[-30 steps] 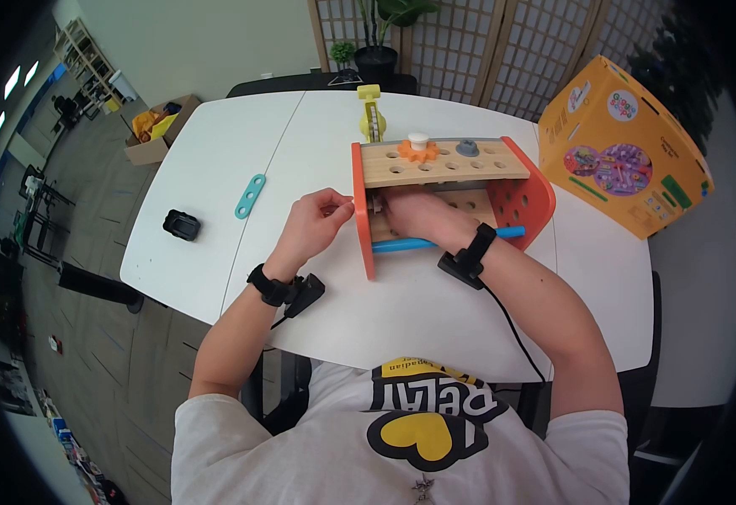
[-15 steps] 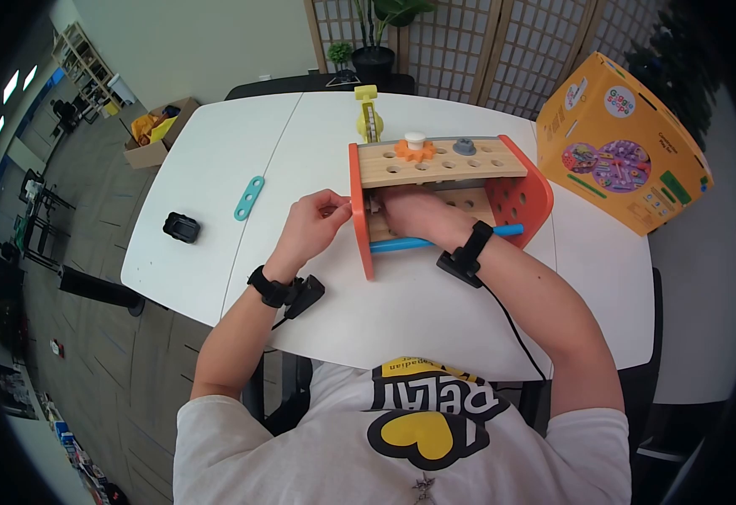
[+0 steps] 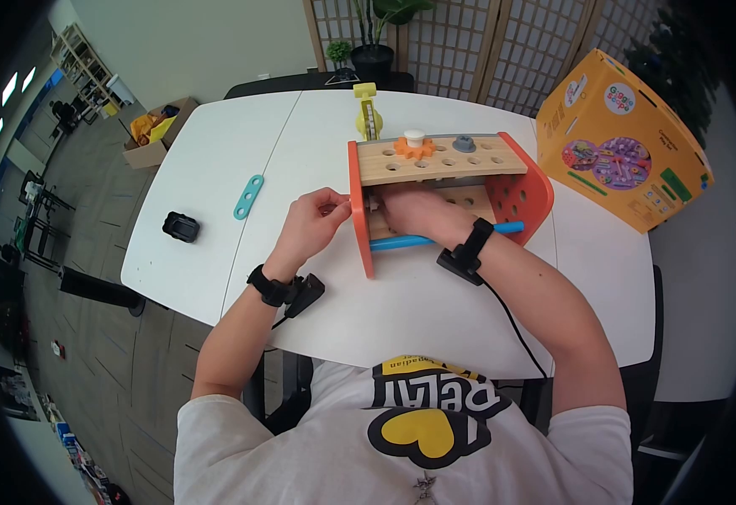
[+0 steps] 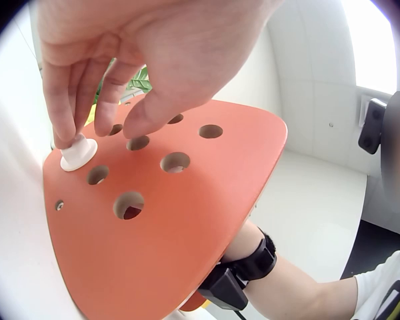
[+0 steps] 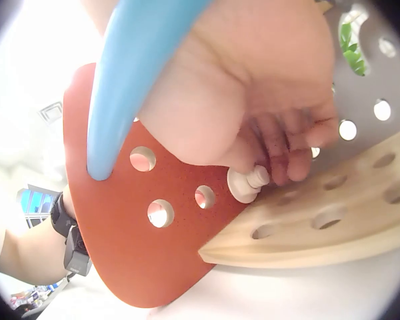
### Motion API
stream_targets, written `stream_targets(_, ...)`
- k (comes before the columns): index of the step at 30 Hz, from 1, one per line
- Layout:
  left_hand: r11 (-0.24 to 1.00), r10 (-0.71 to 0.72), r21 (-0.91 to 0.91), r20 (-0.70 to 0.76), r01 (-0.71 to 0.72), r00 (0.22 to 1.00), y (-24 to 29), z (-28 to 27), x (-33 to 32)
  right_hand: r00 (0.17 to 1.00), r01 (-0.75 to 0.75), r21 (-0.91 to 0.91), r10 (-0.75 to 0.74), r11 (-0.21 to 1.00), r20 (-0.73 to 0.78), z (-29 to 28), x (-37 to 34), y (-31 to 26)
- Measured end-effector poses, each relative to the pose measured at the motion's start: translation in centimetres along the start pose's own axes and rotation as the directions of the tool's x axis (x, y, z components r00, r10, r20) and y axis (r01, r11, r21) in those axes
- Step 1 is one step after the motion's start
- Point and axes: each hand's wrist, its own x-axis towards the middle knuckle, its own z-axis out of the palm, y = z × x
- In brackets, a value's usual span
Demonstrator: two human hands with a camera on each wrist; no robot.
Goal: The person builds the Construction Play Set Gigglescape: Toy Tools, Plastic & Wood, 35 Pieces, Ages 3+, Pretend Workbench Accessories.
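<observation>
A toy workbench [image 3: 443, 166] with orange-red side panels stands on the table. At its left panel [image 4: 187, 207] is my left hand [image 3: 307, 225], outside the bench. In the left wrist view its fingertips press on a white round-headed plastic piece [image 4: 79, 155] set against the panel, while the thumb stays apart from it. My right hand [image 3: 422, 210] reaches inside, under the upper wooden board [image 5: 333, 220]. From the right wrist view, its thumb and fingers pinch a small white flanged piece [image 5: 247, 183] at the panel's inner face; the fingertips are partly hidden.
A blue rod [image 3: 401, 241] spans the bench's front, below my right wrist. On the top board sit an orange gear [image 3: 416, 151] and a grey bolt [image 3: 464, 144]. A teal strip [image 3: 249, 197] and black holder [image 3: 181, 225] lie left; a yellow box [image 3: 620, 143] stands right.
</observation>
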Motion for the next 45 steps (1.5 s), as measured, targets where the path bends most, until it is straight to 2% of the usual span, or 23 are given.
stream_targets(3, 1.0, -0.004, -0.001, 0.002, 0.004, 1.0, -0.1, 0.0, 0.0, 0.999, -0.039, -0.044, 0.039, 0.998, 0.01, 0.1, 0.2, 0.0)
stream_targets(6, 1.0, 0.002, -0.004, 0.001, -0.002, 1.0, -0.3, 0.0, 0.1, 1.0, -0.03, -0.003, 0.03, 1.0, 0.0, -0.9, -0.7, -1.0)
stream_targets(9, 1.0, 0.009, -0.005, -0.001, -0.009, 1.0, -0.4, 0.0, 0.1, 0.997, 0.063, 0.008, -0.063, 0.998, -0.044, -0.4, -0.4, -0.2)
stream_targets(18, 1.0, 0.002, -0.006, -0.002, -0.002, 1.0, -0.1, 0.1, 0.0, 0.999, -0.015, 0.002, 0.015, 1.0, 0.04, 0.8, 0.8, 0.7)
stream_targets(21, 1.0, 0.002, -0.01, -0.003, -0.002, 1.0, -0.1, 0.1, 0.0, 1.0, -0.031, 0.062, 0.03, 0.998, 0.006, -1.0, -0.8, -1.1)
stream_targets(24, 1.0, 0.003, -0.015, 0.001, -0.003, 1.0, -0.4, 0.1, 0.1, 0.995, 0.081, 0.05, -0.078, 0.995, -0.058, -0.5, -0.6, -0.3)
stream_targets(27, 1.0, 0.001, -0.023, 0.001, -0.001, 1.0, -0.5, 0.1, 0.1, 0.99, 0.111, 0.053, -0.105, 0.992, -0.097, -0.1, -0.5, 0.2)
stream_targets(33, 1.0, 0.008, -0.02, -0.004, -0.008, 1.0, -0.6, 0.2, 0.1, 1.0, 0.011, -0.003, -0.011, 1.0, -0.025, 1.1, 0.9, 1.0)
stream_targets(36, 1.0, 0.005, -0.019, -0.007, -0.005, 1.0, -0.7, 0.2, 0.1, 0.995, 0.037, 0.041, -0.034, 0.998, -0.089, -0.7, -0.9, -0.7)
stream_targets(39, 1.0, 0.003, -0.023, -0.012, -0.003, 1.0, -1.0, 0.2, 0.2, 0.977, 0.15, 0.059, -0.139, 0.987, -0.162, 0.2, -0.5, 0.5)
stream_targets(42, 1.0, 0.003, -0.024, -0.017, -0.003, 1.0, -1.0, 0.3, 0.3, 0.983, 0.12, 0.058, -0.111, 0.991, -0.145, 0.8, 0.0, 1.0)
stream_targets(45, 0.999, 0.011, -0.031, -0.019, -0.012, 1.0, -1.3, 0.3, 0.3, 0.989, 0.099, -0.022, -0.101, 0.995, -0.11, 1.1, 0.4, 1.1)
